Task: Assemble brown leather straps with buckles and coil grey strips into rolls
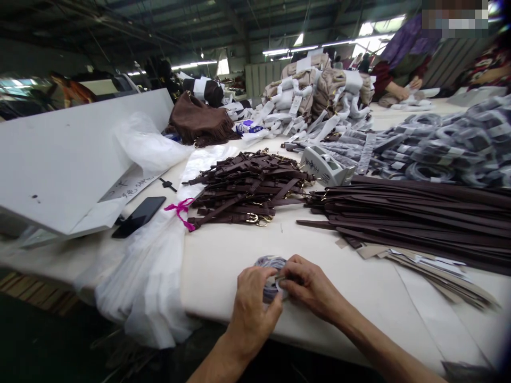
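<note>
Near the front edge of the table lies a coiled strap wrapped in clear plastic (269,261). My left hand (253,303) grips it from the left, thumb and fingers curved around its near side. From the right, my right hand (307,284) is closed in a pinch at the coil's edge, by a small whitish strip that may be tape. Parts of the coil are hidden behind my fingers. Beyond my hands is a pile of short dark brown straps with gold buckles (251,186). To its right lies a bundle of long brown straps (419,218).
A grey tape dispenser (325,166) stands between the strap piles. Wrapped coils (451,141) are heaped at right. White plastic bags (147,287) hang over the front edge, left, near a phone (139,217). Behind are a brown fringed bag (202,119) and a co-worker's hands (403,90).
</note>
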`<state>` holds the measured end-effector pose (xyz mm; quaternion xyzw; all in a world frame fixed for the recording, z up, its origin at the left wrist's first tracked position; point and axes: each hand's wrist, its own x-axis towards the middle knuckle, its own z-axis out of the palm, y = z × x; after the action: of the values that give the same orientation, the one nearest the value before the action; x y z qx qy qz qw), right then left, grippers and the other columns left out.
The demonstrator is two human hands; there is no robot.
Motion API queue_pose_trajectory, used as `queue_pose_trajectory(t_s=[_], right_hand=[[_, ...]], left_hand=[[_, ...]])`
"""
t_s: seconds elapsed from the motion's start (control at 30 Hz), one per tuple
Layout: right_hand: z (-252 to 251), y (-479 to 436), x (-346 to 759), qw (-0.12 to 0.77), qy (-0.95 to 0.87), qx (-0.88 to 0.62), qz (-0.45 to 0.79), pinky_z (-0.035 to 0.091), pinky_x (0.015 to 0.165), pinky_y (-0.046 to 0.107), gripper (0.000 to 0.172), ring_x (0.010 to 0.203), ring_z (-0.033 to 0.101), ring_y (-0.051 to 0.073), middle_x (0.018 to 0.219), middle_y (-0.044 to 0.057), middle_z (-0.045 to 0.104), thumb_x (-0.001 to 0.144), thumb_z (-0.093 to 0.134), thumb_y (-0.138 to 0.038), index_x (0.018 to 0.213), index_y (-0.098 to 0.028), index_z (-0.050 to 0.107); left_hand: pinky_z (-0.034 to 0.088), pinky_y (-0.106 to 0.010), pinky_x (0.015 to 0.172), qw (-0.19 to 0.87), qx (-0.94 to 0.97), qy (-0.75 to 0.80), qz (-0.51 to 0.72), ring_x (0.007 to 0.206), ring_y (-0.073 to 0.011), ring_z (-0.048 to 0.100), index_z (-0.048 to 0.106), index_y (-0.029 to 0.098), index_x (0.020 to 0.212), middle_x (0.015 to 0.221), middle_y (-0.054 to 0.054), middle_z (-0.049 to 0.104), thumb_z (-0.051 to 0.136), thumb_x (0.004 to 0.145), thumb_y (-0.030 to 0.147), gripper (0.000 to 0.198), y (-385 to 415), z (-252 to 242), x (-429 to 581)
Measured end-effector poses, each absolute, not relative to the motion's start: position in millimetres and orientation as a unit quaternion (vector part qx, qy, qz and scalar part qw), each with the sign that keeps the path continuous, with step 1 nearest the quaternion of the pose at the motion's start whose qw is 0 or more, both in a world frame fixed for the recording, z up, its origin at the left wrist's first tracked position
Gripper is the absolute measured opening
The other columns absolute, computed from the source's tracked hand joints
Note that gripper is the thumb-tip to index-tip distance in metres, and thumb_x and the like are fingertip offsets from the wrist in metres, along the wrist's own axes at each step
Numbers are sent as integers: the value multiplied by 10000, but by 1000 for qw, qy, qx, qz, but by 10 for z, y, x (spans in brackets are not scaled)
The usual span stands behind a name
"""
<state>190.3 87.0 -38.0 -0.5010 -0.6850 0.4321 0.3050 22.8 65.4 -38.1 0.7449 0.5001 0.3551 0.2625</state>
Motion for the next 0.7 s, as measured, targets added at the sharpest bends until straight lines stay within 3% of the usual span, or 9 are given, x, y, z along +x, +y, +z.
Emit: queue_pose_trajectory(t_s=[0.1, 0.27, 0.47, 0.7], right_hand=[[-402, 854, 1895, 316, -674, -493, 450, 382, 578, 220, 90, 666, 500, 115, 781, 2, 500, 782, 553, -117, 724, -174, 590], [-428, 842, 1906, 324, -682, -477, 450, 383, 565, 210, 107, 662, 506, 107, 799, 2, 498, 793, 546, -103, 729, -174, 593], [-402, 885, 1950, 311, -715, -457, 429, 390, 611, 206, 136, 701, 519, 106, 810, 0, 505, 805, 533, -79, 746, -185, 594], [-413, 889, 1976, 298, -735, -440, 421, 400, 591, 194, 143, 632, 505, 76, 840, -3, 490, 811, 493, -53, 765, -175, 553]], left_hand=[[387, -487, 909, 192, 737, 556, 333, 1063, -265, 478, 626, 218, 927, 1112, -67, 564, 604, 711, 157, 225, 616, -390, 270], [351, -475, 978, 278, 653, 632, 311, 1142, -259, 403, 678, 223, 787, 1262, -55, 453, 612, 714, 180, 107, 673, -407, 348], [364, -447, 964, 294, 639, 653, 282, 1118, -242, 409, 640, 195, 663, 1241, -31, 471, 606, 687, 128, 79, 711, -389, 374], [366, -467, 964, 232, 684, 620, 304, 1143, -252, 399, 648, 216, 791, 1259, -41, 472, 597, 722, 166, 99, 650, -417, 391]])
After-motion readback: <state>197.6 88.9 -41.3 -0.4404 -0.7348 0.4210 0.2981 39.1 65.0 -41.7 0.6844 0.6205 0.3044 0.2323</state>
